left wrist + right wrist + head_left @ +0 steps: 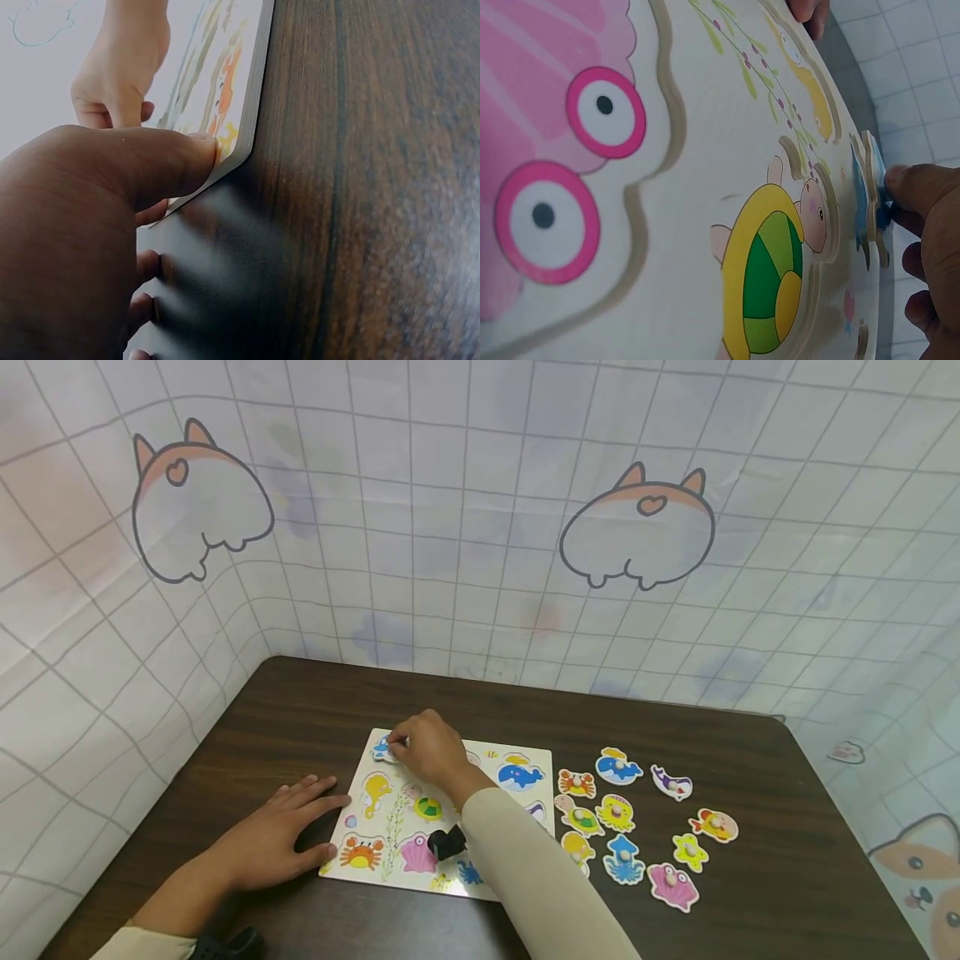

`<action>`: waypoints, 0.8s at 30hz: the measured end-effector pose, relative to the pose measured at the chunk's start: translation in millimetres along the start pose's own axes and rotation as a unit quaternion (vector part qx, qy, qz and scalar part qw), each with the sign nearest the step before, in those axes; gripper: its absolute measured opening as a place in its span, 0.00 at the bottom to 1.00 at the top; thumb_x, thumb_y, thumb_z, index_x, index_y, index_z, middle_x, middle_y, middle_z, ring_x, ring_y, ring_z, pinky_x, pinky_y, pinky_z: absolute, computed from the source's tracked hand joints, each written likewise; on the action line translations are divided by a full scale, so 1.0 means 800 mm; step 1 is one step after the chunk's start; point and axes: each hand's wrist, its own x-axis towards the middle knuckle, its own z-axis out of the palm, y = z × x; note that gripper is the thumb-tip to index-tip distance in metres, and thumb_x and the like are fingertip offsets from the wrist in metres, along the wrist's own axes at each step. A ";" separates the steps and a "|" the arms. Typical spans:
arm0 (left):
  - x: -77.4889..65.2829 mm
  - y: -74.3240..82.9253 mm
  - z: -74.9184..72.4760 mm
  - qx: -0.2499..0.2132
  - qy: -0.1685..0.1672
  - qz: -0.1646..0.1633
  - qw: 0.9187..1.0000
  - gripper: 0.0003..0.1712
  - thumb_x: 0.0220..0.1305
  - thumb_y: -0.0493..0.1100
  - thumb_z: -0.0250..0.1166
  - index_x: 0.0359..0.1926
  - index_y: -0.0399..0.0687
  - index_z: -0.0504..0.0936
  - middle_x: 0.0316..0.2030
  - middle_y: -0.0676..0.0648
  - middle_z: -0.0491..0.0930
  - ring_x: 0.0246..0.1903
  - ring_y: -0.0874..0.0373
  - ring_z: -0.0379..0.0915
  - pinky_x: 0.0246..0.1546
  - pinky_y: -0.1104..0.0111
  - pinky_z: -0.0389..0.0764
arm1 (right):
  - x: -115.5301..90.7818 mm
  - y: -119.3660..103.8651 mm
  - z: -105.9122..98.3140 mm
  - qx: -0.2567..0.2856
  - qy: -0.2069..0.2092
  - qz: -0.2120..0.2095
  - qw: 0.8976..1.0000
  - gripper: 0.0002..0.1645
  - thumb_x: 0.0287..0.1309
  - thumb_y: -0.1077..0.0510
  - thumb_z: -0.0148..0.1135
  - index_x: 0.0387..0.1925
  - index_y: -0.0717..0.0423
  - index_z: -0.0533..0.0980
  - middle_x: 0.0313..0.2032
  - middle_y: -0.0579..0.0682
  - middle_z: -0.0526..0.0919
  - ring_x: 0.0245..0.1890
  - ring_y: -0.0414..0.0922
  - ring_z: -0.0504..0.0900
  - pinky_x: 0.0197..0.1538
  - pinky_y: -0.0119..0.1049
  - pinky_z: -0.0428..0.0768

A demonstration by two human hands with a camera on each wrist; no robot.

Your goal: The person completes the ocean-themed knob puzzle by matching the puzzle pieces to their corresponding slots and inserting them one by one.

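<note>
A wooden peg puzzle board (472, 758) with sea-animal recesses lies on the table. At its upper left, my right hand (429, 745) pinches a blue sea-animal puzzle piece (382, 750) over a blue recess. In the right wrist view, thumb and finger hold this piece (871, 187) tilted, close against the board; its exact animal is partly hidden. My left hand (281, 831) rests at the board's left edge, fingers spread on the table. Its thumb (176, 157) presses on the corner near the crab picture (362, 852).
Right of the board lie several loose knobbed pieces, among them a whale (618, 768), crab (576, 783), turtle (581, 818), blue squid (623, 860), star (690, 853), fish (714, 826) and pink shell (672, 887). A patterned curtain (480, 527) hangs behind the dark table (750, 760).
</note>
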 end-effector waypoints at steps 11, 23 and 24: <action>0.001 0.000 0.000 -0.004 -0.001 0.001 1.000 0.38 0.68 0.67 0.62 0.73 0.57 0.72 0.75 0.41 0.62 0.74 0.35 0.53 0.68 0.33 0.56 | 0.002 -0.001 0.006 -0.002 -0.009 0.016 1.000 0.09 0.66 0.46 0.69 0.46 0.35 0.89 0.43 0.32 0.84 0.51 0.36 0.74 0.55 0.39 0.79; 0.001 -0.002 0.001 -0.003 -0.006 -0.004 1.000 0.38 0.68 0.68 0.63 0.73 0.58 0.72 0.75 0.42 0.62 0.75 0.35 0.53 0.68 0.33 0.55 | 0.005 0.000 0.009 0.002 -0.014 0.018 1.000 0.09 0.67 0.46 0.68 0.47 0.34 0.88 0.43 0.32 0.84 0.52 0.36 0.73 0.57 0.40 0.78; 0.001 -0.002 0.001 -0.003 -0.005 -0.003 1.000 0.38 0.68 0.68 0.62 0.73 0.58 0.72 0.75 0.42 0.62 0.75 0.35 0.53 0.68 0.33 0.55 | 0.006 0.000 0.009 0.003 -0.014 0.018 1.000 0.09 0.67 0.46 0.68 0.47 0.34 0.88 0.43 0.32 0.84 0.52 0.36 0.73 0.56 0.40 0.78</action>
